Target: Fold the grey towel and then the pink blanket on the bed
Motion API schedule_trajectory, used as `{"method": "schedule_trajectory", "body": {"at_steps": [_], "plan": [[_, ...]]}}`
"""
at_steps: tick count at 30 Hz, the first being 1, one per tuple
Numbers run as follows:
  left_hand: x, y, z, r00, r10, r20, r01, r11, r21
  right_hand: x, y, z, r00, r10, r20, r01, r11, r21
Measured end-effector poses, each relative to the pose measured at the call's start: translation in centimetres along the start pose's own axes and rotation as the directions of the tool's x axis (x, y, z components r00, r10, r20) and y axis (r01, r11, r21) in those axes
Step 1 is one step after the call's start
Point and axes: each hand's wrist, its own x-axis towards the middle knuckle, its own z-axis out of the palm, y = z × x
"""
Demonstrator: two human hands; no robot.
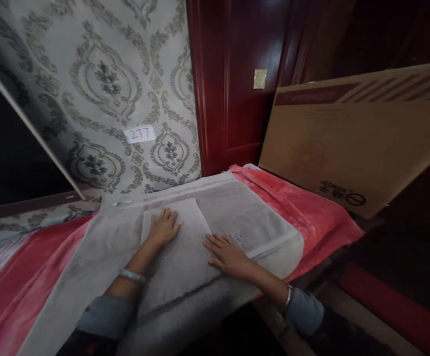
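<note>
A grey cloth [244,212] lies spread over a red blanket [311,207]. A folded part of the cloth lies on top in the middle. My left hand [163,227] rests flat on this folded part, fingers stretched out and pointing away from me. My right hand [227,254] lies flat on the cloth to the right, beside the fold's edge, fingers spread to the left. Neither hand holds anything. Both wrists wear bangles, and blue-grey sleeves cover my forearms.
A large flattened cardboard box [356,143] leans at the right behind the blanket. A dark red door [237,84] stands at the back. Patterned wallpaper bears a white label reading 277 [139,134]. A dark panel [7,148] fills the left.
</note>
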Motion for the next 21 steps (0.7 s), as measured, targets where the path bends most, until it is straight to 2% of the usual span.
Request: {"method": "schedule_trajectory", "body": {"at_steps": [3, 5, 6, 8, 10, 12, 14, 16, 21], "plan": [[-2.1, 3.7, 1.5, 0.981, 0.194, -0.002, -0.194, 0.980, -0.050, -3.3, 1.8, -0.6, 0.992, -0.013, -0.126, 0.039, 0.978, 0.204], [-3.2, 5.2, 2.8, 0.966, 0.256, -0.035, -0.258, 0.963, -0.071, -5.8, 3.5, -0.8, 0.948, 0.119, -0.296, 0.013, 0.913, 0.409], [-3.6, 5.6, 3.3, 0.962, 0.266, -0.055, -0.269, 0.960, -0.079, -7.2, 4.4, -0.9, 0.896, 0.240, -0.374, -0.007, 0.849, 0.529], [-4.0, 5.9, 4.0, 0.961, 0.263, -0.085, -0.269, 0.960, -0.080, -9.9, 6.2, -1.0, 0.743, 0.508, -0.435, 0.009, 0.642, 0.766], [-3.8, 5.8, 4.1, 0.961, 0.265, -0.083, -0.271, 0.960, -0.070, -12.4, 7.7, -1.0, 0.609, 0.705, -0.363, 0.112, 0.377, 0.920], [-3.6, 5.7, 4.0, 0.960, 0.267, -0.080, -0.272, 0.961, -0.051, -14.1, 9.0, -1.1, 0.537, 0.805, -0.251, 0.224, 0.150, 0.963], [-3.5, 5.7, 3.7, 0.962, 0.264, -0.076, -0.267, 0.963, -0.032, -15.0, 9.9, -1.2, 0.495, 0.849, -0.184, 0.301, 0.031, 0.953], [-3.5, 5.8, 3.7, 0.963, 0.258, -0.078, -0.261, 0.965, -0.024, -15.2, 10.5, -1.2, 0.471, 0.865, -0.169, 0.338, 0.000, 0.941], [-3.6, 5.7, 3.9, 0.957, 0.267, -0.112, -0.271, 0.962, -0.024, -14.6, 11.7, -1.2, 0.401, 0.895, -0.195, 0.336, 0.055, 0.940]]}}
